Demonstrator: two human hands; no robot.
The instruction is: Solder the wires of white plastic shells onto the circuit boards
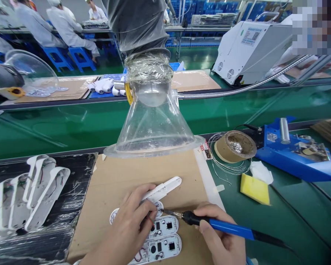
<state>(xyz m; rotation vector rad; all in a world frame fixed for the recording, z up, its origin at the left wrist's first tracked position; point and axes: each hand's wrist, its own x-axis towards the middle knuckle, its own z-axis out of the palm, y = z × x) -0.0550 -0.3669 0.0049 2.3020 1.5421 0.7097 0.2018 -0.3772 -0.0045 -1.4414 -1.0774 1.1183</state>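
My right hand (223, 239) grips a soldering iron (231, 229) with a blue handle. Its metal tip points left and reaches a small round white board end (159, 208) by my left fingertips. My left hand (129, 221) is closed in a pinch there, with thin red and green wires (151, 221) at the thumb; the exact grip is partly hidden. Beyond these fingers lies a slim white plastic casing (169, 186). Nearer me, two white circuit boards (165, 247) with black chips lie side by side in rounded housings, partly covered by my left hand.
A clear fume hood (154, 127) hangs above the cardboard mat (110, 184). Several white casings with wires (48, 195) lie left on black wrapping. At right are a solder spool (223, 147), yellow sponge (254, 188) and blue stand (289, 154). People sit across the room.
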